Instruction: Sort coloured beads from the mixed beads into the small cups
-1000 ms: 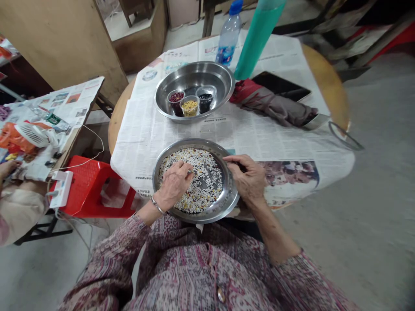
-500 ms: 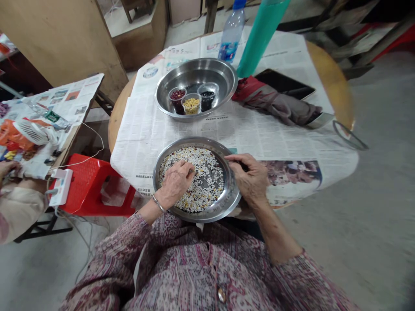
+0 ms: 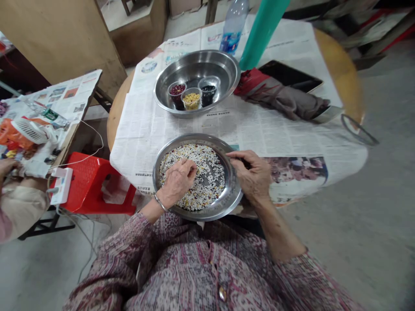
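Desk first, round, wooden, newspaper-covered; the shallow round silver steel pan seems to overhang its near edge. Left hand curls inside the pan, right hand bends at its right rim; can't tell whether either pinches anything. Inside, white, yellow and dark grains. Heavy pressure on that near rim could tip them out!

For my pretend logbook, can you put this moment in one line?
left hand: over mixed grains | right hand: at pan rim | three cups: in basin
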Action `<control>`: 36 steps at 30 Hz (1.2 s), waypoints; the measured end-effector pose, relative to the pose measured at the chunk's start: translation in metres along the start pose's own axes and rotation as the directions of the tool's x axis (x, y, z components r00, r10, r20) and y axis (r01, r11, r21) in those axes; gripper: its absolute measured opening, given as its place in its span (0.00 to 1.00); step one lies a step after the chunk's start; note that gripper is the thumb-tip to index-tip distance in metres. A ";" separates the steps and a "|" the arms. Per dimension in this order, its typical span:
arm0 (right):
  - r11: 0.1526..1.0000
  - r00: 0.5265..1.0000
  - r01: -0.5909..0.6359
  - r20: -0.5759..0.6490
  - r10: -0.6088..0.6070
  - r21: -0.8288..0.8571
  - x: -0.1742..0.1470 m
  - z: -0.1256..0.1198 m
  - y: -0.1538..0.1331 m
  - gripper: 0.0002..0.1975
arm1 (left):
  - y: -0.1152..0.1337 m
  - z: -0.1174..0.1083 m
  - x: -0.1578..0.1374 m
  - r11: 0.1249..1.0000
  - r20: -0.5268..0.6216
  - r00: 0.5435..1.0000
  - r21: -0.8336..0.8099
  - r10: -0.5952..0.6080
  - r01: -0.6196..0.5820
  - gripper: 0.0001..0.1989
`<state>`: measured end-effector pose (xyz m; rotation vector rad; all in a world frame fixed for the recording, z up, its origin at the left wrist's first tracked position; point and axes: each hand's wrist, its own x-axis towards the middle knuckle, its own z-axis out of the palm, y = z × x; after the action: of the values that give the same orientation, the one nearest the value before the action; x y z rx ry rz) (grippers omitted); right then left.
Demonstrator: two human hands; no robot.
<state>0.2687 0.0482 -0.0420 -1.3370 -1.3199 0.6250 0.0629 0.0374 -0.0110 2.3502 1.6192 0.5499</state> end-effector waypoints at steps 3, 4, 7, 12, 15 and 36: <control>1.000 1.000 -0.004 -0.002 0.004 0.006 0.000 0.000 0.000 0.08 | -0.001 0.001 -0.001 1.000 -0.013 1.000 -0.019 0.006 -0.006 0.05; 1.000 1.000 -0.007 -0.001 0.007 0.006 0.000 0.000 0.000 0.08 | -0.001 0.001 -0.001 1.000 -0.013 1.000 -0.021 0.007 -0.008 0.05; 1.000 1.000 -0.010 0.002 0.010 0.003 0.000 0.000 0.000 0.09 | -0.001 0.001 0.000 1.000 -0.001 1.000 -0.018 0.007 -0.007 0.05; 1.000 1.000 -0.009 0.001 0.009 -0.002 0.000 0.000 0.001 0.09 | -0.001 0.000 0.002 0.999 0.017 1.000 -0.031 0.008 -0.007 0.05; 1.000 1.000 -0.009 0.001 0.009 -0.008 0.000 0.000 0.000 0.09 | -0.002 0.000 0.002 0.999 0.011 1.000 -0.038 0.011 -0.011 0.05; 1.000 1.000 -0.003 -0.008 0.003 0.004 0.001 0.001 0.001 0.09 | -0.005 -0.002 0.002 0.994 0.051 0.997 -0.093 0.059 -0.054 0.05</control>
<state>0.2683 0.0492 -0.0425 -1.3373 -1.3103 0.6229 0.0583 0.0416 -0.0111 2.3295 1.4767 0.5552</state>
